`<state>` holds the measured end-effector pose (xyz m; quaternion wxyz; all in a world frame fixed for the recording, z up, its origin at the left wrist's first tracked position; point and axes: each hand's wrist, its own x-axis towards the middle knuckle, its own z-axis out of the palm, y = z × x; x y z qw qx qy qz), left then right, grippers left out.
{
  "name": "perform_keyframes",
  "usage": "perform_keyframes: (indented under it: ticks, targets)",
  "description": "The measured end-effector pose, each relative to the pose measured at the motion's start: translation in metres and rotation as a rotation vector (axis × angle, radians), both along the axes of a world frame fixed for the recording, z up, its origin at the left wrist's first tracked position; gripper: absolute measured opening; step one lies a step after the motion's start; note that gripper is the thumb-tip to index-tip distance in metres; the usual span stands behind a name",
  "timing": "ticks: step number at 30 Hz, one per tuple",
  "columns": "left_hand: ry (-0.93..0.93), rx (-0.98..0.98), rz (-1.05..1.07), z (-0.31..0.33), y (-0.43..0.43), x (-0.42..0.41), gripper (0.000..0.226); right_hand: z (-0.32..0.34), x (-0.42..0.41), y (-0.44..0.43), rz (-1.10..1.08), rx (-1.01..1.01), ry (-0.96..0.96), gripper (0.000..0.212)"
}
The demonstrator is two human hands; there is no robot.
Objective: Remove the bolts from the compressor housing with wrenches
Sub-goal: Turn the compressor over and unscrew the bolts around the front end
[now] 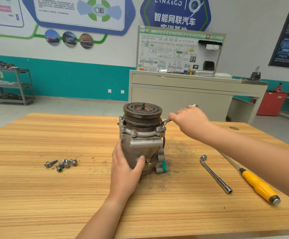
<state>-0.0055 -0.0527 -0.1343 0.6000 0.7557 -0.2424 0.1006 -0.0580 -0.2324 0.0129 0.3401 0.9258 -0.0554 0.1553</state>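
Note:
A grey metal compressor stands upright on the wooden table, with a dark grooved pulley on top. Bolts sit in its upper flange. My left hand grips the lower left side of the housing, thumb across the front. My right hand grips the handle of a silver wrench, whose head sits on the flange bolt at the right. Several loose bolts lie on the table to the left of the compressor.
An L-shaped socket wrench lies to the right of the compressor. A yellow-handled screwdriver lies beyond it, partly under my right forearm. A grey cabinet with a wiring board stands behind the table.

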Motion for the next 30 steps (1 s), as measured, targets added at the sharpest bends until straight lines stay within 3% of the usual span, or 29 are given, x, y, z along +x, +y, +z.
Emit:
perform_keyframes:
  ticks: [7,11,13,17,20,30]
  targets:
    - [0.007,-0.007,-0.005,-0.001,0.001,-0.001,0.085,-0.027,0.026,-0.011,0.183,0.239,-0.164,0.036]
    - [0.016,-0.005,-0.011,-0.002,0.0,0.0,0.086,-0.022,-0.005,-0.011,0.175,0.674,-0.54,0.035]
    - [0.015,-0.007,-0.009,-0.002,0.0,0.0,0.086,-0.019,-0.028,-0.003,0.242,0.747,-0.621,0.038]
    - [0.017,-0.007,-0.006,-0.003,0.0,0.001,0.085,-0.019,-0.07,0.018,0.06,0.48,-0.348,0.044]
    - [0.016,-0.009,-0.001,-0.002,0.0,0.001,0.085,-0.021,-0.079,0.033,-0.096,0.429,-0.191,0.05]
    - [0.001,-0.024,0.006,-0.004,-0.001,0.001,0.083,-0.007,-0.063,0.069,-0.204,0.221,0.031,0.064]
